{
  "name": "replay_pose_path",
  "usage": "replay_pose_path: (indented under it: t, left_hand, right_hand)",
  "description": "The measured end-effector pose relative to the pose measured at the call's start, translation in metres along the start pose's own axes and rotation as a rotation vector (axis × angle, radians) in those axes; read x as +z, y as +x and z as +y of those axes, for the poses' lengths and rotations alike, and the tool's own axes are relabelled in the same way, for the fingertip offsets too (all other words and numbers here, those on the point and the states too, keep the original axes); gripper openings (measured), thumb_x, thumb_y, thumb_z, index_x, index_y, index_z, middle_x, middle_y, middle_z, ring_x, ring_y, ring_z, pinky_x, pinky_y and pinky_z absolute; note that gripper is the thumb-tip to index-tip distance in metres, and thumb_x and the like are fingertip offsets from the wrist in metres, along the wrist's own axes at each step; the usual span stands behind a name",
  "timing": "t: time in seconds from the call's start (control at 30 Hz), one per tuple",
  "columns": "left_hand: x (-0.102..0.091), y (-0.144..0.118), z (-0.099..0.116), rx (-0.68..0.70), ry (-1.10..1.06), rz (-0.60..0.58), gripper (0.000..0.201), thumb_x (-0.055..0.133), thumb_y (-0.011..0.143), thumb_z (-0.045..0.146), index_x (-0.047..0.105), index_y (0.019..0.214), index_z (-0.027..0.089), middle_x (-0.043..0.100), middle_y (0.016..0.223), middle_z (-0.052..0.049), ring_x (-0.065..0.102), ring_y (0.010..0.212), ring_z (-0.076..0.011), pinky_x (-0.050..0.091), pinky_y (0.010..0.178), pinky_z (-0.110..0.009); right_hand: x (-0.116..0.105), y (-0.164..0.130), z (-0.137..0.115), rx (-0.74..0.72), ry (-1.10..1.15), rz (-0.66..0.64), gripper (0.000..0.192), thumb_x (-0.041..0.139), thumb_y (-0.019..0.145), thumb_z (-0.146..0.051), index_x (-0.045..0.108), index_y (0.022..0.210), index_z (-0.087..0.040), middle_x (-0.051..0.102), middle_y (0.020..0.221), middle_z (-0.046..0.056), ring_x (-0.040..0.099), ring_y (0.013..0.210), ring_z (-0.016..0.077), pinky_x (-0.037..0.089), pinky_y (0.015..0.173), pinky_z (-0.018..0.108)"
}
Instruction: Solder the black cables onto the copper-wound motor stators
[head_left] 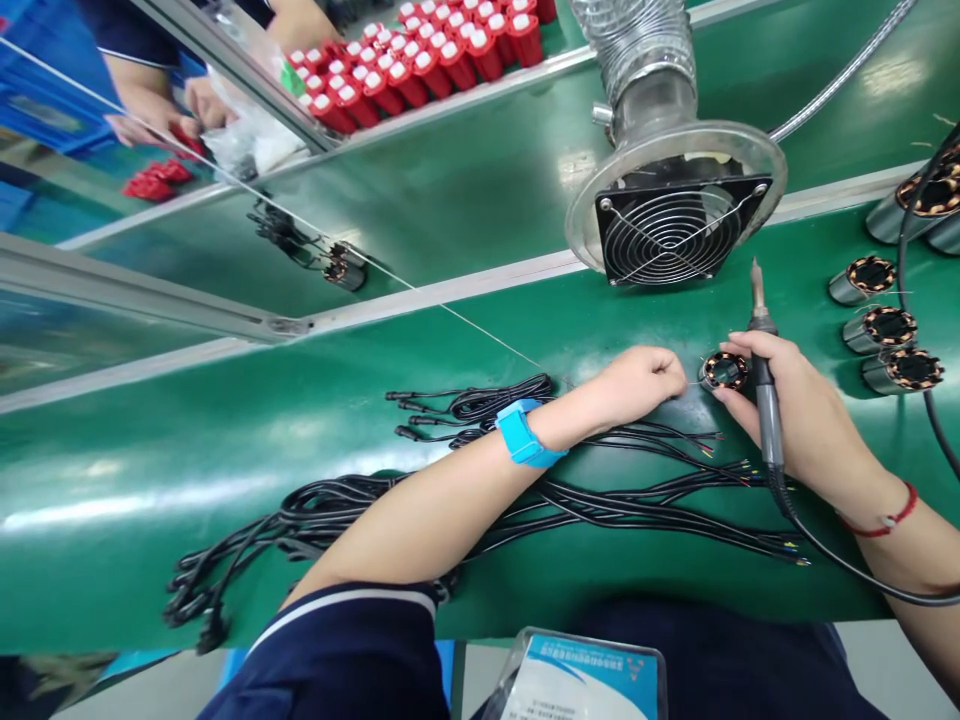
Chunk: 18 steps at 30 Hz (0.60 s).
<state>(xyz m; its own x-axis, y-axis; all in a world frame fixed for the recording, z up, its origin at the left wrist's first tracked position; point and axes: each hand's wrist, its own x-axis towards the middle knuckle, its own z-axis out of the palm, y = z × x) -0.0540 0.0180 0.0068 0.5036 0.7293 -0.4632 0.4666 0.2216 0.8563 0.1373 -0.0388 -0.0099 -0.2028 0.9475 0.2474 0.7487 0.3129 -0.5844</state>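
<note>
My right hand (806, 420) holds a soldering iron (769, 410) between its fingers, the tip pointing up and away from me. The thumb and fingertips of that same hand grip a small motor stator (726, 371) with copper windings, just above the table. Left of the stator, my left hand (637, 385) is closed in a pinch on a thin wire (694, 383) that reaches toward the stator's edge. Whether this wire joins the stator or only comes near it, I cannot tell. Black cables (637, 510) with stripped coloured ends lie beneath my left forearm.
A fume extractor fan (669, 230) hangs above the stator. More stators (881, 328) stand at the right. A white strand (420, 290) stretches across from the upper left. Behind the frame are red capped parts (420, 75) and a co-worker's hands (161, 115).
</note>
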Motion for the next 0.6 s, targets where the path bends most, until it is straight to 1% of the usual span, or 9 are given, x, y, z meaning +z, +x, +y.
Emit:
replay_pose_path:
  t: [0.1,0.17,0.2,0.27,0.33,0.47,0.5,0.53,0.6]
  left_hand:
    - [0.001,0.0,0.0,0.005,-0.113,0.031,0.01,0.052,0.07,0.01,0.056,0.062,0.014,0.054,0.063,0.004,0.044,0.062,-0.0076,0.036,0.064,-0.023]
    - [-0.001,-0.001,0.0,0.077,-0.156,0.007,0.008,0.053,0.069,0.009,0.056,0.064,0.014,0.053,0.064,0.004,0.045,0.063,-0.0073,0.037,0.065,-0.023]
    - [-0.003,-0.002,0.001,0.143,-0.141,-0.021,0.007,0.053,0.07,0.01,0.056,0.065,0.014,0.053,0.065,0.004,0.046,0.064,-0.0074,0.037,0.066,-0.023]
    - [-0.009,-0.004,0.002,0.306,-0.021,-0.079,0.008,0.053,0.073,0.011,0.058,0.067,0.014,0.054,0.069,0.003,0.048,0.068,-0.0083,0.039,0.07,-0.024]
    - [-0.019,-0.004,0.003,0.435,0.108,-0.07,0.01,0.053,0.077,0.013,0.059,0.069,0.015,0.055,0.073,0.001,0.05,0.072,-0.0093,0.041,0.073,-0.025]
    - [-0.035,-0.003,0.003,0.483,0.12,0.155,0.009,0.055,0.081,0.019,0.061,0.077,0.014,0.06,0.081,-0.001,0.053,0.076,-0.0107,0.043,0.075,-0.026]
    - [-0.036,-0.002,0.001,0.492,0.154,0.17,0.009,0.056,0.082,0.02,0.062,0.081,0.014,0.06,0.084,-0.002,0.054,0.078,-0.0115,0.044,0.076,-0.026]
    - [-0.035,-0.001,0.0,0.506,0.221,0.147,0.011,0.056,0.083,0.02,0.064,0.087,0.014,0.06,0.087,-0.003,0.054,0.081,-0.0123,0.044,0.077,-0.026]
    - [-0.031,0.0,-0.004,0.534,0.407,0.044,0.018,0.055,0.084,0.019,0.065,0.1,0.015,0.059,0.092,-0.004,0.055,0.088,-0.0145,0.045,0.082,-0.027]
  right_hand:
    - [0.001,0.0,-0.001,0.017,-0.006,-0.004,0.043,0.06,0.085,-0.027,0.049,0.126,-0.023,0.065,0.119,0.011,0.064,0.104,0.0298,0.055,0.088,0.049]
    - [0.001,0.0,-0.002,0.013,-0.01,-0.004,0.042,0.06,0.085,-0.026,0.049,0.126,-0.024,0.065,0.117,0.01,0.064,0.104,0.0297,0.055,0.087,0.049]
    - [0.002,-0.001,-0.002,0.007,-0.011,-0.006,0.042,0.06,0.085,-0.027,0.049,0.125,-0.024,0.065,0.117,0.011,0.065,0.103,0.0298,0.055,0.086,0.049]
    - [0.003,-0.001,-0.002,-0.013,0.001,-0.018,0.04,0.06,0.085,-0.027,0.049,0.124,-0.024,0.065,0.116,0.011,0.065,0.102,0.0299,0.055,0.085,0.048]
    - [0.003,-0.002,-0.003,-0.035,0.035,-0.036,0.041,0.059,0.085,-0.027,0.048,0.124,-0.024,0.065,0.117,0.011,0.065,0.103,0.0297,0.054,0.085,0.048]
    - [0.005,-0.004,-0.003,-0.046,0.094,-0.063,0.04,0.057,0.087,-0.026,0.045,0.125,-0.025,0.065,0.118,0.01,0.064,0.107,0.0296,0.053,0.088,0.049]
    - [0.006,-0.005,-0.003,-0.049,0.101,-0.066,0.04,0.057,0.087,-0.026,0.044,0.125,-0.025,0.065,0.118,0.01,0.064,0.107,0.0297,0.053,0.088,0.049]
    - [0.006,-0.005,-0.002,-0.054,0.108,-0.067,0.04,0.057,0.087,-0.026,0.044,0.125,-0.025,0.064,0.119,0.011,0.064,0.108,0.0298,0.053,0.089,0.049]
    - [0.007,-0.006,0.0,-0.06,0.124,-0.069,0.043,0.057,0.087,-0.026,0.042,0.127,-0.025,0.063,0.122,0.011,0.063,0.111,0.0299,0.052,0.091,0.05]
